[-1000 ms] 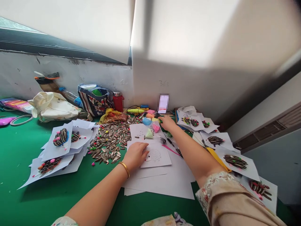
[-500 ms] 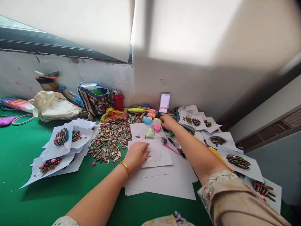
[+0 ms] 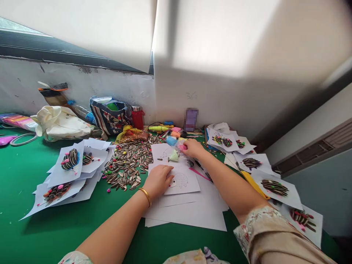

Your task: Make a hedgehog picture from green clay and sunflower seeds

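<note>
Head view: two bare hands over papers on a green counter [image 3: 24, 190]
Left hand [image 3: 158, 179] lies flat and open on a hedgehog outline sheet [image 3: 180, 181]; the grip of the right hand [image 3: 194, 148] pinches a pink clay bag [image 3: 181, 147], near a green clay bag [image 3: 173, 156]

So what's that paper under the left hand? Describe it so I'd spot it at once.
On the green table, find the big heap of sunflower seeds. Just right of it, under the left hand, lies a sheet with a hedgehog outline. Unlike the seed-covered sheets nearby, it is bare.
</note>
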Demonstrator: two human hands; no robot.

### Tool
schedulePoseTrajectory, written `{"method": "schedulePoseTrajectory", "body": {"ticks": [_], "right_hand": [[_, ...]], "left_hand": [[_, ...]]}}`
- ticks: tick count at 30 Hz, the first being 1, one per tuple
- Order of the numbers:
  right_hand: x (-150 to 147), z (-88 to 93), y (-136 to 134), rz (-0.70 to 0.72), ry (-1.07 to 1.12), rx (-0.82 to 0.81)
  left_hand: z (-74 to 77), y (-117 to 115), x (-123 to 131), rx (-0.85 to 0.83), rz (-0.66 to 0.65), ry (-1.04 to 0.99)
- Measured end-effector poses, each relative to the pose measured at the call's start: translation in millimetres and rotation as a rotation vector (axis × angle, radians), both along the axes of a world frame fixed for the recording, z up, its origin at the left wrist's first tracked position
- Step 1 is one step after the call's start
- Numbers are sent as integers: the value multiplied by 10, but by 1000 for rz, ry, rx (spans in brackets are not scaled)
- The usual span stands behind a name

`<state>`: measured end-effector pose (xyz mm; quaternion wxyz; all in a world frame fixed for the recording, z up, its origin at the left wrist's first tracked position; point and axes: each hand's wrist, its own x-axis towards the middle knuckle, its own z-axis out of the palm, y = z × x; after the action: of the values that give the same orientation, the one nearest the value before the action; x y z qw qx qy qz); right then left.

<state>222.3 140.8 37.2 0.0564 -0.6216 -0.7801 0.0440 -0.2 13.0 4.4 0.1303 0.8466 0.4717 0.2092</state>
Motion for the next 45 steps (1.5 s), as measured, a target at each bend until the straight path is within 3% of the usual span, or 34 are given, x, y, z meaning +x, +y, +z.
{"method": "schedulePoseTrajectory", "body": {"ticks": [5,8,12,16,19,23,29,32,35,38,42,45], "right_hand": [[54,214,-255,-60,80,91],[124,274,-508,-44,295,159],[153,190,-909,-36,413,108],[103,45,-1177,86,410,67],[103,20,-1125,14,289,105],[162,123,-764,-185,53,158],[-65,187,-444,-127,-105,195],[-334,114,-453,-45,-128,166],[-546,56,-459,-55,-169,57],[-614,82,-508,-86,-132,77],[-547,181,-793,-42,27,292],[-446,187,-1113,68,169,240]], "left_hand": [[-15,7,1,2,2,-1],[-23,10,5,16,-7,-6],[-7,6,18,34,-20,-6],[32,1,28,88,23,-36],[46,2,28,104,40,-50],[36,8,30,84,45,-30],[29,25,25,83,48,-46],[23,32,30,88,41,-57],[4,37,37,72,20,-52],[-14,45,23,110,31,-113],[-8,54,-11,200,198,-367],[18,40,7,72,234,-657]]}}
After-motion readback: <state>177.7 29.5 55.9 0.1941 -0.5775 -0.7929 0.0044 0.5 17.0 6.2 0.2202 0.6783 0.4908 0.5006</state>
